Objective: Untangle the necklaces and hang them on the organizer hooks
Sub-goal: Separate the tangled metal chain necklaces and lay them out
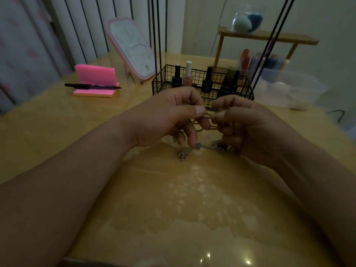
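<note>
**Hands.** Both hands are raised just above the table (192, 199), close together, directly in front of the organizer (159, 83).

**Left hand** (165, 118): narrow grip, with thumb and forefinger pinching the necklaces (209, 116) at the gold tangle. The lower fingers curl under, and strands run down past them.

**Right hand** (248, 126): the same narrow grip, pinching the same tangle from the opposite side. The two pinches almost meet. The short span between them probably keeps the knot taut and in plain sight, so one strand can be worked loose at a time.

**Necklaces.** The tangle is held between the hands, clear of the surface. A silver chain (183, 154) drops from the fingers and its slack lies on the table just below. Resting it there likely takes weight off the knot. The light is dim, and I cannot tell how many chains are involved.

**Organizer.** It is a black wire basket with thin rods (156, 35) rising out of frame. No hooks are in view. Nail polish bottles (187, 74) stand inside it. It sits just behind the hands, within easy reach for hanging.

**Status.** Untangling is under way and no chain is seen on the rods, so I judge the task to be at an early stage.

**Risk.** Pulling the pinches apart would tighten the knot, and the fine links could kink.
</note>
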`<state>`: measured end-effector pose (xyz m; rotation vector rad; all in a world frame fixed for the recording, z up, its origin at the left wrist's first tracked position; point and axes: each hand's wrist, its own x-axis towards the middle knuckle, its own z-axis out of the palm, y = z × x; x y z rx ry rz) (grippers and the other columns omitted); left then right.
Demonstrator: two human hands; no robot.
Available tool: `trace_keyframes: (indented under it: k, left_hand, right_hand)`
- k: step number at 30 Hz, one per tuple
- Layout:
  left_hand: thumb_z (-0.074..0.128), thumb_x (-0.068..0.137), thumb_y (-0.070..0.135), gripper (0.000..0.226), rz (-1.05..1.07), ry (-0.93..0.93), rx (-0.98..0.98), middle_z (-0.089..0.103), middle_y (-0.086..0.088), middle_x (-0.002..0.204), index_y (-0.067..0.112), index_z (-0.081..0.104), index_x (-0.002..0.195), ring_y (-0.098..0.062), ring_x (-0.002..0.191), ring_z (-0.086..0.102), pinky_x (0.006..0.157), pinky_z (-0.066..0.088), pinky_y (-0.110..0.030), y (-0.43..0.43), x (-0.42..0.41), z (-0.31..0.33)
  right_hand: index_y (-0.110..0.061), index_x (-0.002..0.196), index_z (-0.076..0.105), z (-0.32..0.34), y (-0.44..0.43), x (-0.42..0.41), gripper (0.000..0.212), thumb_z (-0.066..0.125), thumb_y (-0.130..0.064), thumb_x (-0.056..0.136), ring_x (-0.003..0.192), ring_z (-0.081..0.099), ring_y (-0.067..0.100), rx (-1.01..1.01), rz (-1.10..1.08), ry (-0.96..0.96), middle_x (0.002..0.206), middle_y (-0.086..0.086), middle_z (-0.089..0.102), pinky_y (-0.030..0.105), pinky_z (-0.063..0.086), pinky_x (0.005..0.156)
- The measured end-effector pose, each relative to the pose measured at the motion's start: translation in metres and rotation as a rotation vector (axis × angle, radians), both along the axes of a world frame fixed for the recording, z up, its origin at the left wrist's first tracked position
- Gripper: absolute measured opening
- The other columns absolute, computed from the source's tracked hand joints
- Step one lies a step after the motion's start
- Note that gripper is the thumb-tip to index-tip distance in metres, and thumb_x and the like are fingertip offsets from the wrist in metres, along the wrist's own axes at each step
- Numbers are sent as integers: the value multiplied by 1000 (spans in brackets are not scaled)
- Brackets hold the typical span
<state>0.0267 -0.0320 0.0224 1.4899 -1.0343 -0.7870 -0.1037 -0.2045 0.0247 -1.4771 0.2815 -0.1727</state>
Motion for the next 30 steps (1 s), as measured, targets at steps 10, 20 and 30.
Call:
trace_keyframes:
  k: [10,20,30]
  left_hand:
    - [60,104,15,7,42,-251,14,60,5,69,11,60,97,-10,60,58,50,45,-26,1,-1,-2]
    - [51,108,17,11,1,-167,34,72,-12,78,10,57,102,-25,55,66,44,45,-25,1,-4,2]
    - [43,112,21,14,40,-190,81,63,-6,58,15,53,104,-20,40,48,40,35,-22,-2,-10,2]
  right_hand:
    - [-13,99,79,9,-10,-8,22,61,-1,95,61,50,15,-250,117,154,80,4,68,24,38,47]
    - [-12,95,61,0,2,-4,21,41,-11,100,58,44,13,-150,137,170,79,5,62,26,29,46]
    - [-15,100,63,2,-1,-8,9,64,-23,99,50,30,13,-315,124,67,61,-1,41,25,26,43]
